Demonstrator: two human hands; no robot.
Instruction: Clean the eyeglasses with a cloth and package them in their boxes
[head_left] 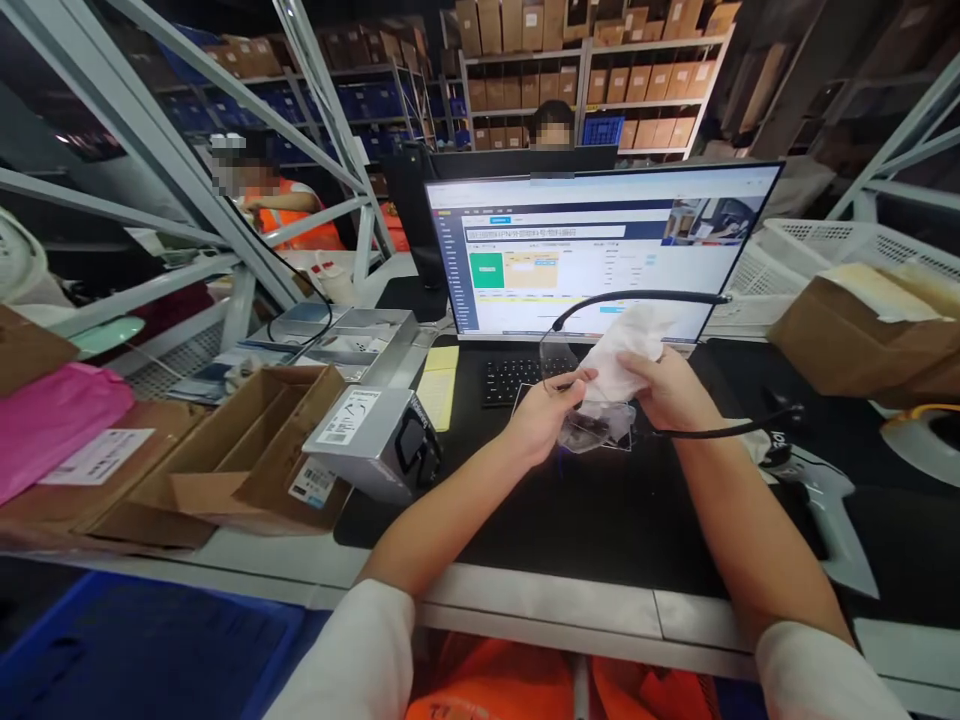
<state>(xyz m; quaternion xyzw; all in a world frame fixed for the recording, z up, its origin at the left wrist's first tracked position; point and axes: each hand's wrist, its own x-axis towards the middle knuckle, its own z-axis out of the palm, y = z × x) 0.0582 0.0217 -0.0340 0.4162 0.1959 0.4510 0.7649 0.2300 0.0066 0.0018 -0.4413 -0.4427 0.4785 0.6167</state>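
A pair of clear-lensed glasses [596, 428] with long black temples is held turned on its side in front of the monitor. My left hand [544, 412] is closed, its thumb and fingers pinching the glasses near the middle. A crumpled white cloth [621, 345] lies against the lens area, and my right hand [669, 385] grips it with closed fingers. One temple reaches right above my right hand; the other passes across my right forearm. Just beneath the glasses is a thin clear-edged sheet or bag that I cannot make out.
Behind my hands stand a black keyboard [514, 380] and a lit monitor [517, 215]. To the left are a grey product box [360, 450], yellow notepaper [437, 388] and an opened cardboard box [247, 490]. A barcode scanner [829, 510] lies on the right. Two people are farther back.
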